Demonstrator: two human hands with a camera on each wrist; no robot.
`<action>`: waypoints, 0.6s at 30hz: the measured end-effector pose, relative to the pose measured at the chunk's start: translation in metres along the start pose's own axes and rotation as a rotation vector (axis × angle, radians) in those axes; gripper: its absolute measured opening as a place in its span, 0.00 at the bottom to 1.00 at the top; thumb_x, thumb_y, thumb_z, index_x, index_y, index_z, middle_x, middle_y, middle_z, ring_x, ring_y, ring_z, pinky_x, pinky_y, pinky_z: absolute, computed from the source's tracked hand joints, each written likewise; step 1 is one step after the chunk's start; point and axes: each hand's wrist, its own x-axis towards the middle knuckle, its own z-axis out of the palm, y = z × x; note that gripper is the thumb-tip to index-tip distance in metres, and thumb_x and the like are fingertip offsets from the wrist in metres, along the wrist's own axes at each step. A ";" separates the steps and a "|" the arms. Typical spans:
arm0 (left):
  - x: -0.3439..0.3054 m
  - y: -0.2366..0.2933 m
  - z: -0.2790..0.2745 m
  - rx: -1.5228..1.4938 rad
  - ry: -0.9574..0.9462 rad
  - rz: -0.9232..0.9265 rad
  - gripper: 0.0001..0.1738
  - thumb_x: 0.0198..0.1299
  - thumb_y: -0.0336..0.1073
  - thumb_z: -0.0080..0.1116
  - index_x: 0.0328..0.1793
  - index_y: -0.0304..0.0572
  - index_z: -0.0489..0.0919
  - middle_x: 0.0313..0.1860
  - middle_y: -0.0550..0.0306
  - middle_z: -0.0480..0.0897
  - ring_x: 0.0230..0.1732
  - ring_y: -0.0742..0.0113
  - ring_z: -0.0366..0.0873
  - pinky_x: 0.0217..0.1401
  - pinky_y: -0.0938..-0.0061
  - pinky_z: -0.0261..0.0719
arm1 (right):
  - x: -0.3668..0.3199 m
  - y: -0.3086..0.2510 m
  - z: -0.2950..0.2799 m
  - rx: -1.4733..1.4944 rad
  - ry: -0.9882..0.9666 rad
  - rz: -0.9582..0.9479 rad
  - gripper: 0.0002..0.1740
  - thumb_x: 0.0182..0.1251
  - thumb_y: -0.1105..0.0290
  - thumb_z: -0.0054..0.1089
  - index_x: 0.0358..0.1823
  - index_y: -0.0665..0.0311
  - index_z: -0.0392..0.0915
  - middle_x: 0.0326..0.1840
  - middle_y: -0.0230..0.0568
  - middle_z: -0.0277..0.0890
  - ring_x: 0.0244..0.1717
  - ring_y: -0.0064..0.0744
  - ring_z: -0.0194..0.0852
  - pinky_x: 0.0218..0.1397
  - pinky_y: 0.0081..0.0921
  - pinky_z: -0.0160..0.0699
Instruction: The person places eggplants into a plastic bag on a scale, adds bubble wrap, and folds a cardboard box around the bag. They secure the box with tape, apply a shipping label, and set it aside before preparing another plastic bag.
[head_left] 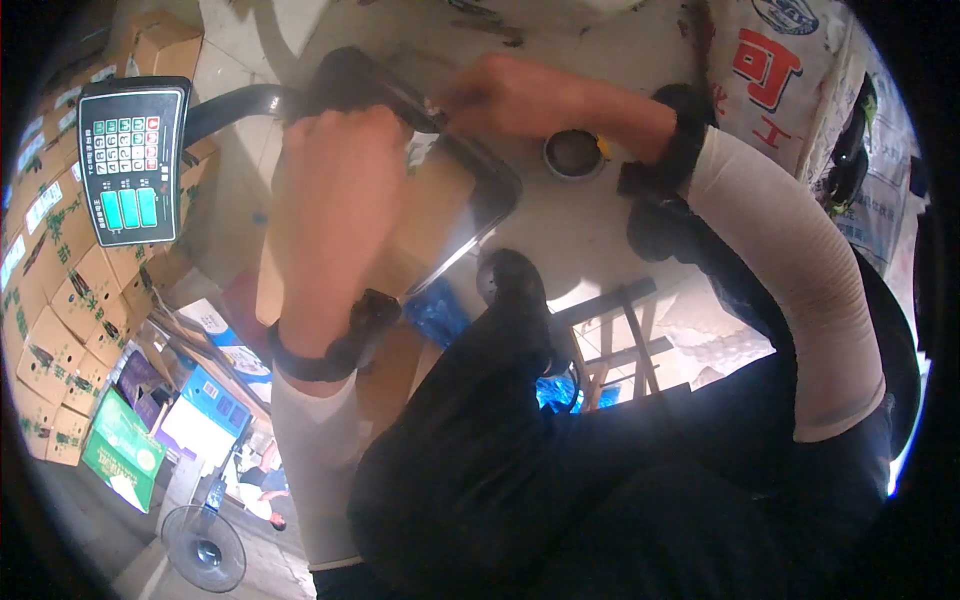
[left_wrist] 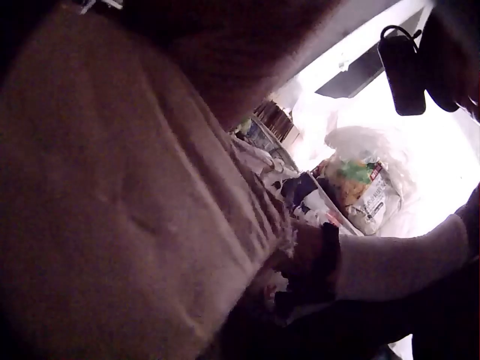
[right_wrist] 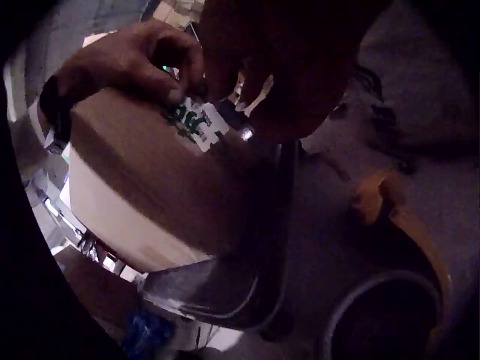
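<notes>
A cardboard box [head_left: 430,205] sits on the dark platform [head_left: 497,195] of a scale. My left hand [head_left: 345,150] reaches over the box's top, its fingers curled toward the far edge. In the right wrist view, the left hand [right_wrist: 124,60] has thumb and forefinger pinched together at the edge of a white label [right_wrist: 201,127] with green print. My right hand [head_left: 490,95] meets it from the right with bent fingers. Close up, that right hand [right_wrist: 300,67] is dark, and I cannot tell what its fingertips hold. Brown cardboard [left_wrist: 127,195] fills much of the left wrist view.
The scale's display [head_left: 130,160] stands at the left, before stacked cartons [head_left: 70,300]. On the floor at the right lies a round, pale-rimmed thing [head_left: 575,153] with a yellow strip. A stool [head_left: 625,335] stands near my legs. Printed sacks [head_left: 770,80] line the right.
</notes>
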 end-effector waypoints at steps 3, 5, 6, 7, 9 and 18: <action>0.000 -0.002 0.002 -0.042 0.011 -0.007 0.07 0.56 0.32 0.60 0.39 0.40 0.82 0.35 0.49 0.84 0.44 0.50 0.80 0.57 0.56 0.70 | 0.012 -0.003 0.005 0.191 0.000 -0.076 0.20 0.58 0.62 0.62 0.46 0.69 0.82 0.36 0.46 0.84 0.39 0.36 0.81 0.45 0.33 0.79; 0.000 -0.004 0.003 -0.049 -0.017 -0.031 0.07 0.55 0.32 0.60 0.40 0.40 0.82 0.36 0.49 0.84 0.44 0.50 0.80 0.58 0.57 0.69 | 0.019 -0.006 0.004 0.177 -0.073 -0.055 0.19 0.60 0.62 0.61 0.46 0.68 0.82 0.37 0.45 0.84 0.40 0.36 0.81 0.47 0.33 0.78; 0.001 -0.005 0.003 -0.032 -0.017 0.003 0.07 0.55 0.32 0.60 0.39 0.40 0.83 0.35 0.49 0.84 0.44 0.50 0.80 0.57 0.57 0.69 | 0.022 -0.007 0.002 0.157 -0.147 -0.033 0.18 0.62 0.61 0.60 0.46 0.67 0.82 0.37 0.44 0.84 0.40 0.37 0.82 0.48 0.33 0.78; 0.001 -0.005 0.004 -0.016 -0.016 0.039 0.07 0.55 0.33 0.61 0.38 0.40 0.83 0.35 0.48 0.84 0.44 0.50 0.80 0.57 0.57 0.70 | 0.024 -0.009 0.001 0.160 -0.146 -0.033 0.18 0.62 0.61 0.60 0.46 0.67 0.82 0.37 0.44 0.84 0.40 0.37 0.82 0.48 0.33 0.78; 0.001 -0.004 0.003 0.002 -0.026 0.049 0.07 0.55 0.33 0.61 0.38 0.40 0.83 0.35 0.49 0.83 0.43 0.50 0.80 0.55 0.56 0.70 | 0.026 -0.011 -0.001 0.075 -0.186 0.070 0.17 0.60 0.61 0.59 0.43 0.68 0.83 0.35 0.44 0.84 0.38 0.37 0.81 0.47 0.33 0.78; 0.004 0.001 0.003 0.032 -0.056 0.052 0.05 0.55 0.34 0.61 0.34 0.41 0.83 0.32 0.49 0.81 0.41 0.49 0.79 0.47 0.57 0.75 | 0.019 -0.007 0.003 0.445 -0.266 0.321 0.19 0.58 0.61 0.58 0.41 0.72 0.82 0.34 0.40 0.82 0.40 0.35 0.79 0.48 0.33 0.77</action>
